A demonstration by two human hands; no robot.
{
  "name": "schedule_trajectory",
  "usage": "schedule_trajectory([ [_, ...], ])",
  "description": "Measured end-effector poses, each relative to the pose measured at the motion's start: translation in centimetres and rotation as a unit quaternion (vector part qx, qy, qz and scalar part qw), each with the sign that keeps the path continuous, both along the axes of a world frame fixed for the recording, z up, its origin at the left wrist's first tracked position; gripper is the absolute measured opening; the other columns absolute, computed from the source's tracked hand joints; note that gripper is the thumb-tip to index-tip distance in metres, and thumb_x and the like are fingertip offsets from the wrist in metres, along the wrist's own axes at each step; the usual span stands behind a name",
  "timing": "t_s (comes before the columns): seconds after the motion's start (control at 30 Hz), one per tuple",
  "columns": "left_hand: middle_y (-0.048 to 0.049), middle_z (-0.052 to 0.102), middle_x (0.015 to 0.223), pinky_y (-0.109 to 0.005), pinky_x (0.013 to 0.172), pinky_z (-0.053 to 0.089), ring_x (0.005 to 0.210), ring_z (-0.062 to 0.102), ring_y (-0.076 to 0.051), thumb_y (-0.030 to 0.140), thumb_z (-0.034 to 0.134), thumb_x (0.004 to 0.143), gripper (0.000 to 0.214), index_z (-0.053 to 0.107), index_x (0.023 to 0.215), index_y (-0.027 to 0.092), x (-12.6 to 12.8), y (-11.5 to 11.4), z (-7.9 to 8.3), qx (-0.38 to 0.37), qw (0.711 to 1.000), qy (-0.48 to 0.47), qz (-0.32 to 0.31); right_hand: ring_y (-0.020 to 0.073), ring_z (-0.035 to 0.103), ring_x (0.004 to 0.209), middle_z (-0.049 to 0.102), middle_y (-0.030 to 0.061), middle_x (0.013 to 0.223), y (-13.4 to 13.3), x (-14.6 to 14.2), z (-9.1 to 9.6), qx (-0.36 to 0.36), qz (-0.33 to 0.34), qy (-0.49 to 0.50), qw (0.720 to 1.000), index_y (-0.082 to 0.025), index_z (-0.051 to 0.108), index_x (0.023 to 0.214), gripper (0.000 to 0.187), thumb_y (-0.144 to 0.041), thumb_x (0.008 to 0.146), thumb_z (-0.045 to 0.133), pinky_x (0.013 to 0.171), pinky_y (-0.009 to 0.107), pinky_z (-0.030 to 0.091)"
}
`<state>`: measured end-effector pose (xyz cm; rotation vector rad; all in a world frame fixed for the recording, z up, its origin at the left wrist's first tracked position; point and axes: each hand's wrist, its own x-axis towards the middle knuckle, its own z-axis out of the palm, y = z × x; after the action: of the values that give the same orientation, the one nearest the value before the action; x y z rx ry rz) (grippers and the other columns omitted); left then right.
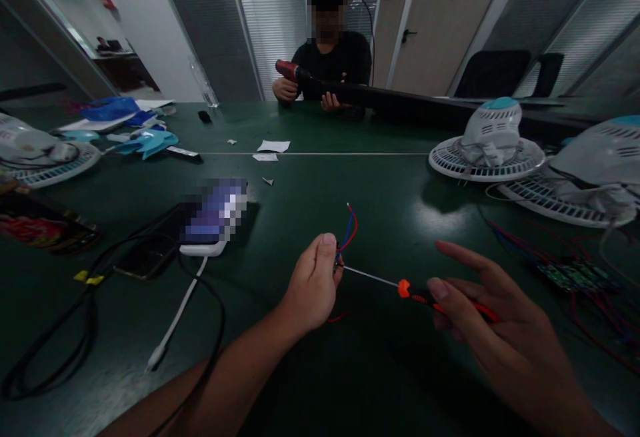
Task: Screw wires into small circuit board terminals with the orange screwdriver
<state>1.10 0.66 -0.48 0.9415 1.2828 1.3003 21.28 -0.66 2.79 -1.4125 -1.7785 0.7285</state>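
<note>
Between the thumb and fingers of my left hand (pixel 314 284) is a small circuit board (pixel 339 262), mostly covered by the hand. Red and blue wires (pixel 353 225) rise from its far side, and a short red wire shows below. My right hand (pixel 493 320) grips an orange and black screwdriver (pixel 417 294), its index finger stretched out off the handle. The thin metal shaft points left, with its tip at the edge of the board; whether it sits in a screw is too small to tell.
Several circuit boards with wires (pixel 575 276) lie at right, below white fan housings (pixel 493 134). At left are a propped phone (pixel 215 214), a dark phone (pixel 147 254), black cable (pixel 93 317) and a white cable (pixel 180 314). Across the table a person (pixel 330 57) holds a red drill (pixel 287 70).
</note>
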Motion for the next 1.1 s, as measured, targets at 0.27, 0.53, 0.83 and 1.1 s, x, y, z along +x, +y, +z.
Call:
schedule_trajectory([
  [0.27, 0.0068, 0.041, 0.053, -0.021, 0.042, 0.033, 0.042, 0.036, -0.008, 0.055, 0.041, 0.089, 0.039, 0.047, 0.073, 0.020, -0.16, 0.04, 0.15, -0.001, 1.000, 0.008, 0.000, 0.0169, 0.066, 0.054, 0.070, -0.0001, 0.066, -0.09, -0.17, 0.01, -0.007, -0.014, 0.025, 1.000, -0.023, 0.052, 0.125, 0.047, -0.045, 0.085, 0.060, 0.037, 0.022, 0.048],
  [0.53, 0.0072, 0.040, 0.054, -0.020, 0.041, 0.030, 0.042, 0.034, -0.007, 0.052, 0.039, 0.091, 0.038, 0.045, 0.071, 0.021, -0.04, 0.03, -0.05, 0.003, 1.000, 0.003, -0.008, 0.0176, 0.068, 0.059, 0.072, 0.0016, 0.072, -0.12, 0.23, 0.09, 0.007, -0.043, 0.031, 0.999, -0.022, 0.055, 0.120, 0.053, -0.049, 0.077, 0.068, 0.047, 0.023, 0.054],
  [0.83, 0.0067, 0.041, 0.054, -0.021, 0.041, 0.031, 0.043, 0.035, -0.008, 0.054, 0.039, 0.090, 0.038, 0.045, 0.071, 0.021, 0.05, -0.04, 0.29, -0.002, 1.000, 0.024, -0.012, 0.0117, 0.050, 0.034, 0.059, -0.0032, 0.044, -0.38, 0.22, -0.10, -0.072, -0.019, 0.107, 0.991, -0.021, 0.058, 0.122, 0.046, -0.053, 0.094, 0.040, 0.031, 0.019, 0.039],
  [1.1, 0.0058, 0.043, 0.059, -0.019, 0.042, 0.031, 0.046, 0.038, -0.007, 0.060, 0.044, 0.086, 0.043, 0.046, 0.070, 0.020, 0.01, 0.00, -0.26, -0.001, 1.000, -0.002, -0.006, 0.0106, 0.050, 0.036, 0.058, -0.0055, 0.046, -0.41, 0.24, 0.00, -0.036, -0.002, 0.060, 0.998, -0.022, 0.057, 0.121, 0.038, -0.044, 0.090, 0.054, 0.032, 0.018, 0.040],
])
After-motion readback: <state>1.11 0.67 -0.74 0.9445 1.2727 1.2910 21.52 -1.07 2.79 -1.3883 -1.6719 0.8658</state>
